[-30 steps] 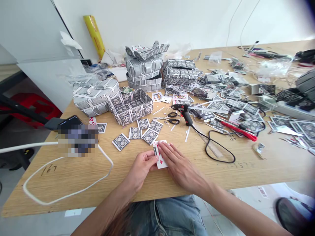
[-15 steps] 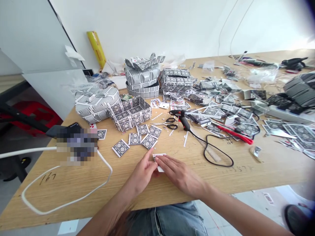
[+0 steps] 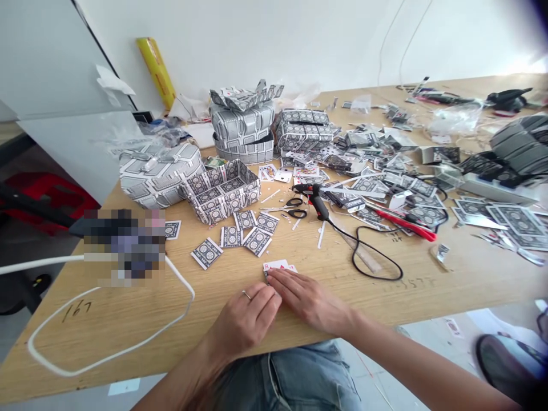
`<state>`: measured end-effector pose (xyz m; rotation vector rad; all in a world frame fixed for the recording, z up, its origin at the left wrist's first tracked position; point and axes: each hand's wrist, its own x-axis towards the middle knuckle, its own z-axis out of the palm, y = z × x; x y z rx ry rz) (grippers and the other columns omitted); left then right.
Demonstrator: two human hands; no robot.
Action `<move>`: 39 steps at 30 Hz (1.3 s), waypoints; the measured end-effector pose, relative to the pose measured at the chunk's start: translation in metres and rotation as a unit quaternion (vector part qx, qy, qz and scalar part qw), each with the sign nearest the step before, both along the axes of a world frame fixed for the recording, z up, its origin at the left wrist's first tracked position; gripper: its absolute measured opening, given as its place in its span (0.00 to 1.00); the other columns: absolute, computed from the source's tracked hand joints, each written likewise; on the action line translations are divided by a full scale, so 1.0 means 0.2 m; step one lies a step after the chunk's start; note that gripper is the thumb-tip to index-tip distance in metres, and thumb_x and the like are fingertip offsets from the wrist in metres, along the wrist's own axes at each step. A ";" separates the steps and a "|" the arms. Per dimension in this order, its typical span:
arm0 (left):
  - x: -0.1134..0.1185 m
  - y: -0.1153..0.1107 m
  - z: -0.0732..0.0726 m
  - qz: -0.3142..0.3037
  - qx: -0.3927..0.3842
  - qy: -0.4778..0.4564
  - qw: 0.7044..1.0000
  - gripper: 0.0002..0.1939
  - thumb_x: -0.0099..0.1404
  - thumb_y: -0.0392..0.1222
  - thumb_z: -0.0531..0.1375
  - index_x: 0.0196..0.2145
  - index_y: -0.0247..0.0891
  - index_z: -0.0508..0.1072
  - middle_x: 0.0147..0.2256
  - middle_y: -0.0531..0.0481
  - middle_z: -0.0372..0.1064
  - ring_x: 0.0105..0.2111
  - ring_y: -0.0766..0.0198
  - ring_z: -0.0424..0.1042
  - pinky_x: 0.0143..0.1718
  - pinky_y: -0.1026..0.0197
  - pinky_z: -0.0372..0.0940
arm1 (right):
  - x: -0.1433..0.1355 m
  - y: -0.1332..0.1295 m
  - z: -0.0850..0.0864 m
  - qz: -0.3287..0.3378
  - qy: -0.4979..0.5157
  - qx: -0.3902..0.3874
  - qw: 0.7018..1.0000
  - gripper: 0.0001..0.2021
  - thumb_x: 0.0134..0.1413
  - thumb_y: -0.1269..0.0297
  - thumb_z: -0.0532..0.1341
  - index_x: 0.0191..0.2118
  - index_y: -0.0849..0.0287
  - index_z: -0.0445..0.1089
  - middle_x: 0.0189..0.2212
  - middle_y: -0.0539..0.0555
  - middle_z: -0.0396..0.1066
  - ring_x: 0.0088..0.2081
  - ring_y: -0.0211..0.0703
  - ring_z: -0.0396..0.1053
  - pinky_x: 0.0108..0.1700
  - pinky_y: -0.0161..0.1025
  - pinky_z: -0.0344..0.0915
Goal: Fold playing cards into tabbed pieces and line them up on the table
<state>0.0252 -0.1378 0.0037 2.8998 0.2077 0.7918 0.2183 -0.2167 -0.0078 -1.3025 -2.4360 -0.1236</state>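
Note:
Near the front edge of the wooden table (image 3: 171, 319), playing cards (image 3: 277, 265) with red print lie partly under my hands. My right hand (image 3: 306, 299) presses on them with its fingers together, held flat. My left hand (image 3: 248, 314), with a ring on one finger, has its fingers curled at the cards' near left edge; its fingertips meet the right hand's. Just beyond are several patterned folded cards (image 3: 257, 241), face down. An open basket (image 3: 225, 191) made of cards stands behind them, with scissors (image 3: 291, 208) and a black glue gun (image 3: 314, 200) to its right.
More card-made boxes (image 3: 244, 125) are stacked at the back. Loose cards (image 3: 368, 185) cover the right side, with a red-handled tool (image 3: 406, 224). A black cord and a white cable (image 3: 188, 285) loop over the table. A blurred patch covers things at left.
My left hand has turned and curled its fingers over the cards' near edge. More of the cards' printed faces shows. The view has shifted slightly.

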 end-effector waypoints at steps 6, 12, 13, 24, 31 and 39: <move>-0.01 0.00 -0.03 0.022 0.094 -0.039 0.995 0.11 0.67 0.30 0.53 0.43 0.30 0.73 0.39 0.42 0.77 0.39 0.61 0.76 0.39 0.63 0.70 | 0.00 -0.01 -0.02 0.017 -0.019 0.013 1.000 0.20 0.66 0.74 0.43 0.54 0.80 0.64 0.53 0.71 0.68 0.58 0.56 0.63 0.58 0.49 0.65; -0.01 -0.03 -0.05 0.022 0.114 -0.009 0.993 0.11 0.67 0.29 0.51 0.40 0.29 0.72 0.35 0.42 0.77 0.34 0.63 0.77 0.30 0.65 0.68 | 0.00 -0.02 -0.02 0.004 0.026 -0.001 1.000 0.18 0.65 0.72 0.49 0.54 0.78 0.63 0.53 0.71 0.68 0.58 0.55 0.63 0.58 0.48 0.65; -0.01 -0.03 -0.05 0.022 0.113 -0.006 0.993 0.11 0.67 0.29 0.51 0.40 0.29 0.72 0.35 0.42 0.77 0.33 0.63 0.76 0.29 0.65 0.68 | 0.00 -0.03 -0.02 -0.005 0.044 -0.006 0.999 0.18 0.65 0.71 0.50 0.54 0.78 0.63 0.53 0.71 0.68 0.58 0.55 0.63 0.58 0.48 0.65; -0.02 -0.06 -0.09 0.061 -0.012 0.030 0.998 0.08 0.66 0.31 0.55 0.41 0.35 0.72 0.40 0.48 0.77 0.36 0.63 0.76 0.33 0.63 0.68 | 0.05 -0.18 0.03 -0.090 0.140 -0.138 0.976 0.11 0.66 0.69 0.52 0.44 0.61 0.71 0.45 0.59 0.72 0.45 0.45 0.71 0.45 0.40 0.70; -0.01 -0.05 -0.12 0.076 -0.106 -0.005 0.992 0.04 0.65 0.37 0.59 0.38 0.37 0.72 0.38 0.52 0.77 0.35 0.66 0.76 0.36 0.66 0.67 | 0.06 -0.17 0.04 -0.079 0.166 -0.161 0.970 0.16 0.68 0.68 0.46 0.46 0.60 0.71 0.48 0.60 0.71 0.47 0.45 0.71 0.46 0.40 0.69; 0.00 -0.04 -0.10 0.070 -0.122 -0.003 0.990 0.02 0.65 0.36 0.59 0.36 0.38 0.72 0.36 0.52 0.77 0.33 0.66 0.75 0.35 0.65 0.67 | 0.03 -0.17 0.03 -0.114 0.156 -0.164 0.967 0.12 0.67 0.68 0.50 0.43 0.59 0.71 0.46 0.57 0.72 0.44 0.43 0.72 0.43 0.38 0.68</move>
